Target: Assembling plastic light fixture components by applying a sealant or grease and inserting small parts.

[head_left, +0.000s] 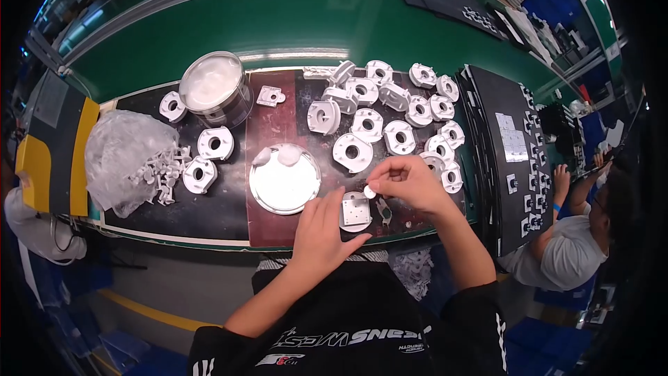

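Note:
My left hand [321,231] lies at the near table edge, its thumb and fingers around the side of a white round housing [344,223], steadying it. A square metal plate [357,212] with small holes sits on that housing. Just right of it, my right hand [412,185] is closed in a pinch on a small white plastic piece with a round head [369,192]. Left of my hands is a round white lid [284,184] with lumps of white paste [289,154] on its far rim.
Many white ring-shaped housings [353,152] crowd the back right. A tub of white paste [211,82] stands back left, near a plastic bag [129,153] spilling white pins [167,174]. Stacked black boards [511,160] hold small parts at right; beyond them another person [567,247] works.

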The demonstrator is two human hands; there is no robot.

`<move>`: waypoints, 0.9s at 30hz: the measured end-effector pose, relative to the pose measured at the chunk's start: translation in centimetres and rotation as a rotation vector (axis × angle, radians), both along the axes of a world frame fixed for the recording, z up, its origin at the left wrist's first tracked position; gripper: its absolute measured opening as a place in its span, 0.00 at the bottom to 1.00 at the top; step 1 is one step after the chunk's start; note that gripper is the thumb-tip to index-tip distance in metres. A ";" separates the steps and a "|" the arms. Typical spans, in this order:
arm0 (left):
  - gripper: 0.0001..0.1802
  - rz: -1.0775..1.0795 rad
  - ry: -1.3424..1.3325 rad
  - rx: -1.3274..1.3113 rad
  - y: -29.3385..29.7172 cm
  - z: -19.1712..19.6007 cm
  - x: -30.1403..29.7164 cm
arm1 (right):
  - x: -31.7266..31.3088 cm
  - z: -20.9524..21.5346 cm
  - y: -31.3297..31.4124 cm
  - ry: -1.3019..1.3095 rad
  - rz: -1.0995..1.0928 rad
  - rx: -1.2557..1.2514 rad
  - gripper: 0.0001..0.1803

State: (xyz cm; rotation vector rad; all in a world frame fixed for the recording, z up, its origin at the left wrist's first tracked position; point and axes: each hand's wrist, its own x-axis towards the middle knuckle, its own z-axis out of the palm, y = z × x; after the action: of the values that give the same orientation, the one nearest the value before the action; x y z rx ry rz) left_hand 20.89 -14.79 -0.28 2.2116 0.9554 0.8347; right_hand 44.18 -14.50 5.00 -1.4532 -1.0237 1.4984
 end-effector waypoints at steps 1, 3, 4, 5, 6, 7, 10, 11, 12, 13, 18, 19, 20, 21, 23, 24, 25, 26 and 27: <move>0.48 -0.014 0.028 -0.022 -0.1 -0.4 0.1 | -0.1 -0.2 0.1 0.008 0.016 -0.013 0.08; 0.47 -0.006 0.022 0.003 0.0 -0.9 0.2 | -0.2 -0.6 0.3 0.018 0.031 -0.027 0.08; 0.46 0.001 0.016 0.028 0.0 -1.0 0.3 | -0.3 -0.8 0.4 0.021 0.037 -0.027 0.08; 0.46 -0.001 0.016 0.027 0.0 -1.1 0.3 | -0.3 -1.0 0.5 0.025 0.043 -0.027 0.08; 0.45 -0.003 0.011 0.029 0.1 -1.0 0.3 | -0.4 -1.1 0.4 0.026 0.041 -0.028 0.08; 0.43 -0.003 0.006 0.032 0.1 -1.0 0.3 | -0.4 -1.3 0.4 0.035 0.047 -0.027 0.08; 0.42 0.001 -0.001 0.032 0.2 -1.0 0.4 | -0.3 -1.4 0.5 0.034 0.052 -0.033 0.08; 0.42 0.002 -0.001 0.031 0.2 -1.0 0.4 | -0.3 -1.5 0.5 0.022 0.052 -0.038 0.08; 0.42 0.002 -0.001 0.030 0.2 -1.0 0.4 | -0.4 -1.5 0.5 0.022 0.053 -0.039 0.08; 0.42 0.002 -0.003 0.028 0.2 -1.0 0.4 | -0.5 -1.4 0.5 0.038 0.047 -0.038 0.08; 0.41 -0.004 -0.009 0.030 0.3 -0.9 0.4 | -0.8 -1.5 0.3 0.026 0.023 -0.013 0.07; 0.41 -0.007 -0.010 0.032 0.3 -0.9 0.4 | -1.2 -1.1 0.3 -0.019 0.043 -0.002 0.07; 0.41 -0.008 -0.009 0.032 0.3 -1.0 0.4 | -1.4 -0.8 0.3 -0.064 0.062 0.009 0.07; 0.41 -0.006 -0.013 0.028 0.3 -1.0 0.4 | -1.5 -0.7 0.3 -0.064 0.062 0.010 0.07; 0.41 -0.011 -0.015 0.028 0.4 -1.0 0.4 | -1.6 -0.5 0.6 -0.101 0.068 -0.008 0.06; 0.41 -0.008 -0.013 0.014 0.3 -0.9 0.3 | -1.4 -0.7 0.7 -0.101 0.065 -0.006 0.06; 0.41 -0.004 -0.012 0.002 0.4 -0.9 0.3 | -1.0 -1.0 0.8 -0.094 0.059 -0.020 0.06; 0.41 -0.005 -0.014 0.006 0.3 -0.9 0.3 | -0.8 -1.1 0.9 -0.088 0.052 -0.035 0.06; 0.41 -0.005 -0.016 -0.007 0.2 -1.0 0.4 | -0.9 -1.1 0.7 -0.103 0.051 -0.037 0.06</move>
State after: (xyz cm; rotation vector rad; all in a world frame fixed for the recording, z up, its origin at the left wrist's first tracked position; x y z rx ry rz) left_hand 21.26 -14.58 -1.32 2.1973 0.9437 0.8446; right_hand 43.30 -13.76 3.92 -1.5545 -1.1082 1.4981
